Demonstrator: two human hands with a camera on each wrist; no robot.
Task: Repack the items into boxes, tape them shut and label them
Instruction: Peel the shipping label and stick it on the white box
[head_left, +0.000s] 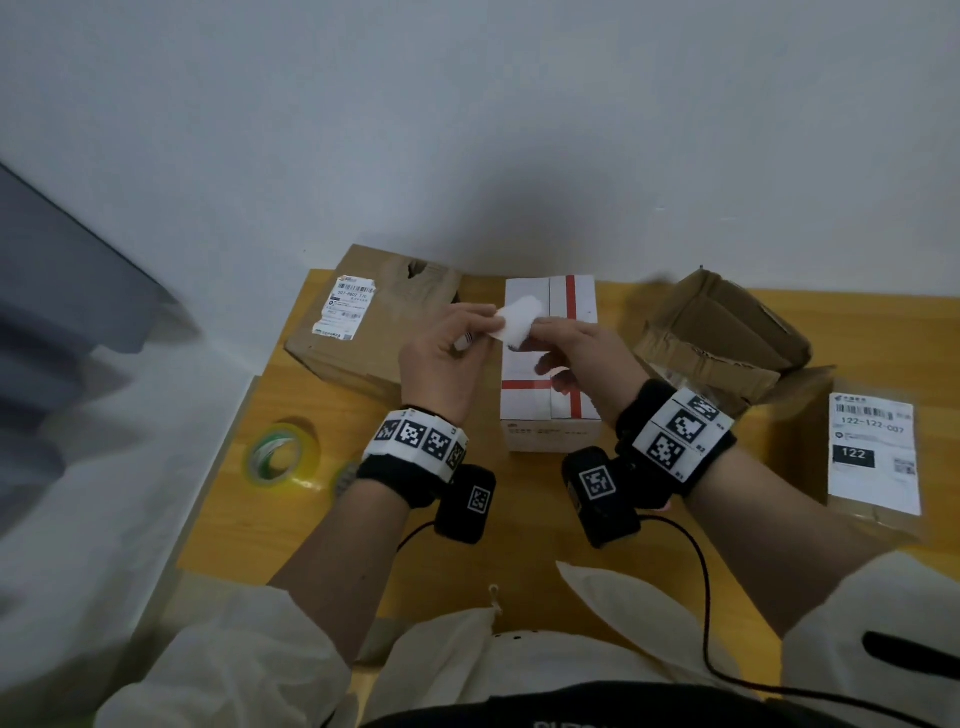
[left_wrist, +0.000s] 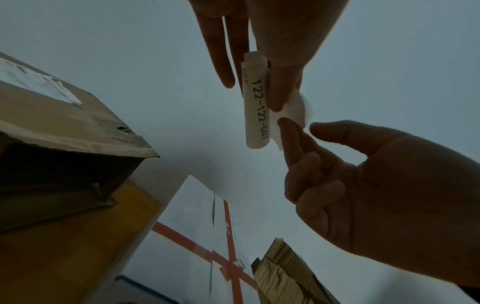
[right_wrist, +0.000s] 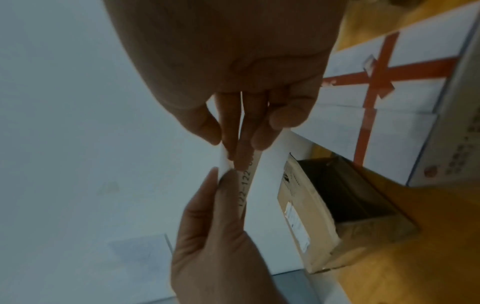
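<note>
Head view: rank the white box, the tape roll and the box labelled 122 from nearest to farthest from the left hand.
1. White box, right beside the left hand, centre of table.
2. Tape roll, near-left table edge.
3. Box labelled 122, far right.

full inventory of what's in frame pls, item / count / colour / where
label: 1, white, printed 122-122-007, curled, held above the white box
white box: 1, white with red cross stripes, table centre
brown boxes: 3; one with a label far left, one crumpled open far right, one labelled 122 at right edge
tape roll: 1, clear-yellowish with green core, table left
table: 1, yellow wood
left hand: pinches the label
right hand: pinches the label's other edge
wrist cameras: 2, black, with marker bands
</note>
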